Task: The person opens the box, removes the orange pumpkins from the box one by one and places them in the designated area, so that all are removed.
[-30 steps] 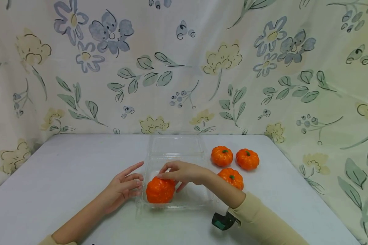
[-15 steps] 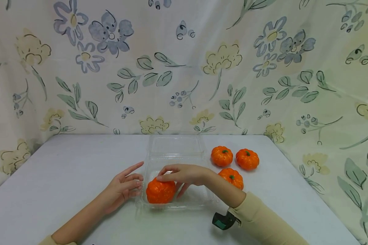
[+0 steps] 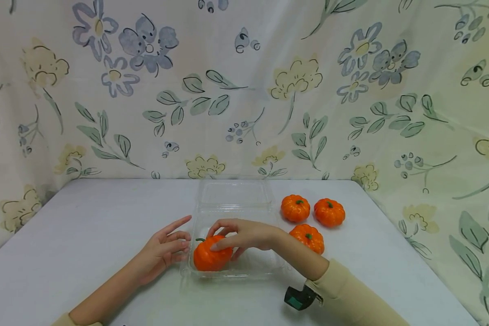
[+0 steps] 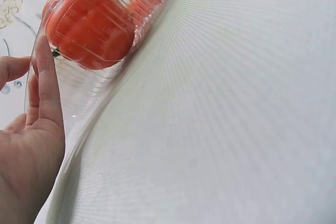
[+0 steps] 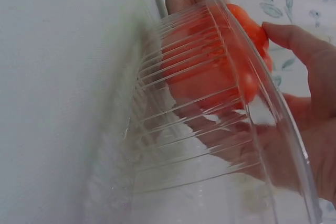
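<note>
A glossy orange toy pumpkin point(image 3: 209, 259) sits in the left front corner of a clear plastic clamshell box point(image 3: 261, 265). It is tilted, its green stem pointing up and left. My right hand point(image 3: 248, 233) reaches in from the right and grips it; the right wrist view shows the thumb on the pumpkin point(image 5: 210, 61) and the other fingers partly seen through the ribbed wall. At the box's left side is my left hand point(image 3: 163, 253), fingers extended and fingertips at the wall. In the left wrist view the left hand point(image 4: 42, 129) holds no pumpkin.
Right of the box, three more orange pumpkins stand on the white table: one at the back point(image 3: 295, 208), another farther right point(image 3: 329, 212), and one partly behind my right forearm point(image 3: 308, 235). The box's lid point(image 3: 234, 192) lies folded back towards the floral curtain point(image 3: 244, 90).
The pumpkin in the box has turned under my right hand, and its stem now shows at upper left. The right thumb has moved down onto its front. My left hand has not moved.
</note>
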A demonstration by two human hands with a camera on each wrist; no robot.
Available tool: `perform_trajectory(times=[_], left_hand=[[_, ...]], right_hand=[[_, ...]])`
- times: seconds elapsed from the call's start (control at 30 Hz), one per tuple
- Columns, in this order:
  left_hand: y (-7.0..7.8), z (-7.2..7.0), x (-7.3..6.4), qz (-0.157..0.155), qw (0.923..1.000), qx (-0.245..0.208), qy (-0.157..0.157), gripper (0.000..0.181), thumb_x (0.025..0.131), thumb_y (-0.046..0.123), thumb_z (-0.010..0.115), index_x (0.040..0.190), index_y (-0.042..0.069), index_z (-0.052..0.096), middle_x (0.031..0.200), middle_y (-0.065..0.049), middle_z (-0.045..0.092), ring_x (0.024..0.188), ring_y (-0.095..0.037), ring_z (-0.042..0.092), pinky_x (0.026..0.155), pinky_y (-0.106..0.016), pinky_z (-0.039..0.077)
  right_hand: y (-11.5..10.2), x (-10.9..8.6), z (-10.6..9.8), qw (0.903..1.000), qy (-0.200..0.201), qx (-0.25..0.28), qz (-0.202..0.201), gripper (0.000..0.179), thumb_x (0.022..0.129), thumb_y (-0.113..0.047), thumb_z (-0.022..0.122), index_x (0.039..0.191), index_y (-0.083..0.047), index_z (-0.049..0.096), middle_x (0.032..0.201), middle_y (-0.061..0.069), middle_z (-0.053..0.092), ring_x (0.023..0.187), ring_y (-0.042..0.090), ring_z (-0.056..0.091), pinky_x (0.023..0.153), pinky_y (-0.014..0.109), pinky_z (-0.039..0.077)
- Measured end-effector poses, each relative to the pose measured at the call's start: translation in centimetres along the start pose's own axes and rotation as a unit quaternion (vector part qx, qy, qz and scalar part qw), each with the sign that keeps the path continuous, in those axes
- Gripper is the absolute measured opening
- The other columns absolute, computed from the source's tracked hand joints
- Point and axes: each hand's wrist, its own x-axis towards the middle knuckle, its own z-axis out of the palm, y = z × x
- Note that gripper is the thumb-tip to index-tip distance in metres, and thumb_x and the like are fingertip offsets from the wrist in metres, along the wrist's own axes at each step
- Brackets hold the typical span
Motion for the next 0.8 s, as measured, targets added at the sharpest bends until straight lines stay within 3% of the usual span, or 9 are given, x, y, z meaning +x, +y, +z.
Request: perform_trajectory(times=[0.27,0.57,0.8], left_hand=[[0.0,0.1,0.02,-0.003,1.0,0.004,0.006,0.057,0.107,0.001,0.055,0.156,0.028,0.046,0.108,0.005,0.065,0.089,-0.007,0.066,0.085,-0.024,0.062],[-0.1,-0.01,0.05,-0.002,1.0,0.001,0.003,0.058,0.107,0.001,0.054,0.159,0.025,0.042,0.108,0.005,0.064,0.089,-0.007,0.066,0.084,-0.022,0.061],[-0.09,-0.02,0.12,-0.004,1.0,0.005,0.002,0.06,0.108,0.001,0.054,0.162,0.02,0.036,0.108,0.005,0.064,0.09,-0.007,0.066,0.084,-0.023,0.061]], right_hand=[[0.53,-0.15,-0.09,0.9961,-0.001,-0.044,-0.076,0.032,0.099,-0.017,0.07,0.129,-0.011,0.062,0.135,0.001,0.062,0.126,0.017,0.053,0.107,0.032,0.051],[0.66,0.03,0.33,0.995,0.025,-0.044,-0.086,0.024,0.099,-0.021,0.071,0.12,-0.011,0.064,0.127,-0.002,0.062,0.122,0.012,0.054,0.105,0.032,0.052],[0.59,-0.23,0.21,0.9956,0.035,-0.041,-0.076,0.034,0.093,-0.017,0.076,0.123,-0.013,0.061,0.131,-0.001,0.063,0.124,0.016,0.055,0.098,0.029,0.055]])
